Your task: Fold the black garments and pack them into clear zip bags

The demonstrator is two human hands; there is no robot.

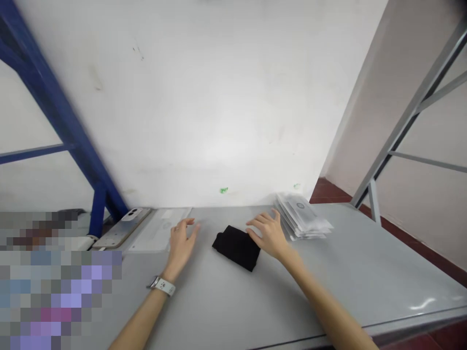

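A folded black cloth item [236, 247] lies flat on the grey table between my hands; its exact kind does not show. My right hand [268, 233] is at the cloth's right edge with fingers spread, and I cannot tell whether the fingertips touch it. Left of the cloth, my left hand [182, 243] hovers apart from it, thumb and fingers apart, holding nothing. Under and beyond the left hand lies a flat translucent plastic bag [153, 236]. A stack of translucent plastic bags [302, 216] sits just past my right hand.
A phone [126, 226] rests at the table's left back. The grey table [204, 311] meets a white wall [219, 107]. A blue metal frame [69, 116] rises on the left, a grey one [404, 121] on the right. The lower left is pixelated.
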